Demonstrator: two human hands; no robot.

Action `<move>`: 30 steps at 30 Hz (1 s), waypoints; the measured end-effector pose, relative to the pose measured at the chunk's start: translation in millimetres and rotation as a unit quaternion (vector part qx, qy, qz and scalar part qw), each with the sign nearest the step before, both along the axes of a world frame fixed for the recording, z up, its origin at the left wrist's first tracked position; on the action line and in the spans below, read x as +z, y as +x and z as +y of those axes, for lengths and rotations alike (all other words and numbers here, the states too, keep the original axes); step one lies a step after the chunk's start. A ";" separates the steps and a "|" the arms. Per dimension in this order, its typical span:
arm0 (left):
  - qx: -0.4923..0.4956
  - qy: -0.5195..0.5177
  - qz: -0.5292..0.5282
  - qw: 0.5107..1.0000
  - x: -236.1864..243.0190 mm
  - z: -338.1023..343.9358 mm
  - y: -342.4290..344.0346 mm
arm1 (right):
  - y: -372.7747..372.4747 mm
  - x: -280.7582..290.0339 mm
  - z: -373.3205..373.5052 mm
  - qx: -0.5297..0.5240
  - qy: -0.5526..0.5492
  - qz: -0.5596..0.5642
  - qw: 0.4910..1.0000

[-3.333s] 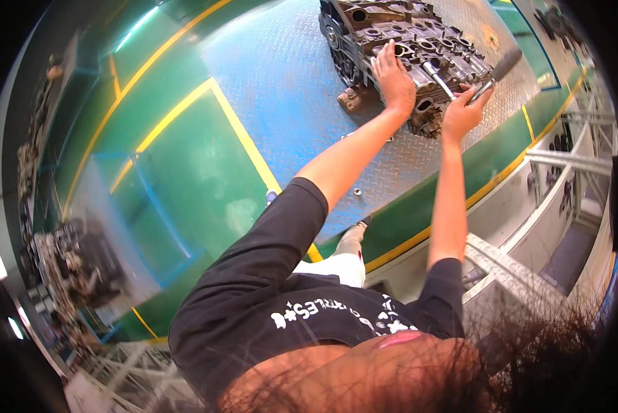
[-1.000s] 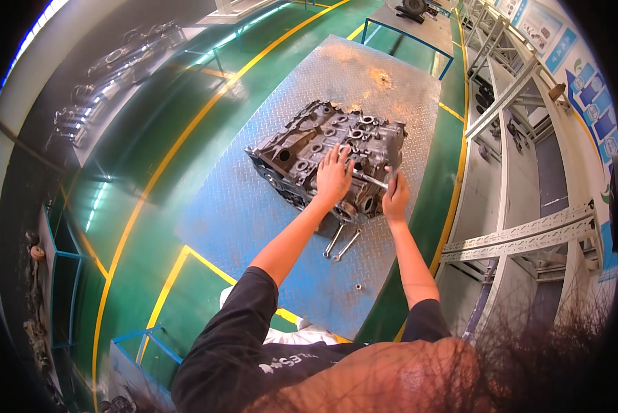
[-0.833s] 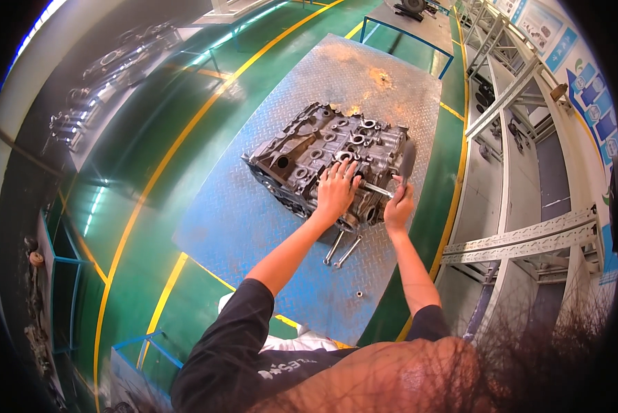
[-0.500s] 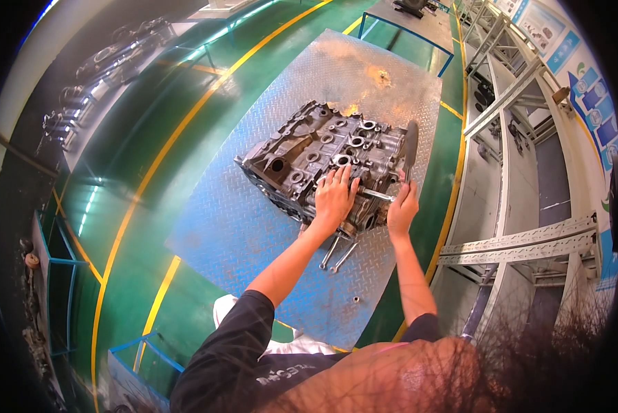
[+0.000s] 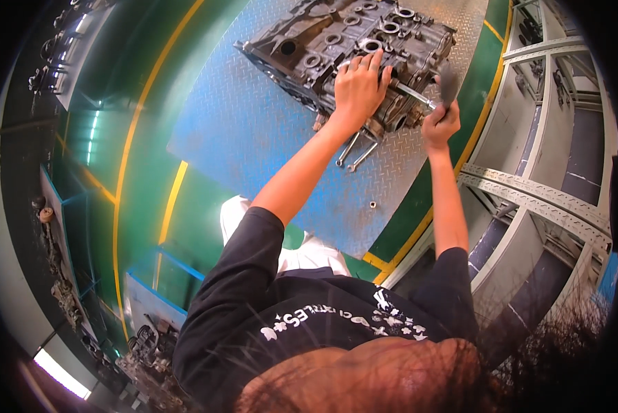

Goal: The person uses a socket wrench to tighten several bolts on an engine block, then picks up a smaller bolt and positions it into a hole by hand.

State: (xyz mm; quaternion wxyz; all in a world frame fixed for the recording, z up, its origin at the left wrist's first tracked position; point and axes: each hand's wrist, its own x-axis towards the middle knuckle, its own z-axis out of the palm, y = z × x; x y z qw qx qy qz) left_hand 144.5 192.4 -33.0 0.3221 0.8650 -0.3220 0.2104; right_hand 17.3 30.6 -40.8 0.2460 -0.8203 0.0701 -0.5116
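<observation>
A dark metal engine block (image 5: 336, 41) lies on a worn blue diamond-plate surface (image 5: 212, 117). My left hand (image 5: 358, 89) rests on its near side with fingers stretched out, the thumb beside the inner end of a chrome bar (image 5: 415, 95). At the bar's outer end, my right hand (image 5: 441, 124) is closed on what looks like a ratchet wrench (image 5: 449, 84), whose dark handle sticks up, smeared by motion. Whatever the bar's inner end meets is hidden near my left hand. Two connecting rods (image 5: 355, 153) poke out from the block's near side.
A small nut-like piece (image 5: 373, 204) lies on the plate near its front right. Grey metal racks (image 5: 536, 199) stand along the right. Yellow lines (image 5: 123, 179) cross the green floor. Blue-framed stands with metal parts (image 5: 147, 344) are at lower left.
My view has shifted, so the engine block and both hands sit higher in it. My left hand stays on the block; my right hand still grips the wrench, with its handle at a different angle.
</observation>
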 end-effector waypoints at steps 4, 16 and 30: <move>0.008 -0.013 -0.008 1.000 -6.8 5.4 -3.2 | 12.2 7.0 23.7 -0.083 0.108 -0.019 0.991; 0.012 -0.024 -0.034 0.999 -13.5 1.2 1.5 | 1.6 9.3 1.9 0.076 -0.170 -0.043 0.982; 0.020 -0.035 -0.021 0.999 -10.2 -0.1 -3.1 | -24.8 -18.1 -8.5 0.065 -0.126 0.014 0.990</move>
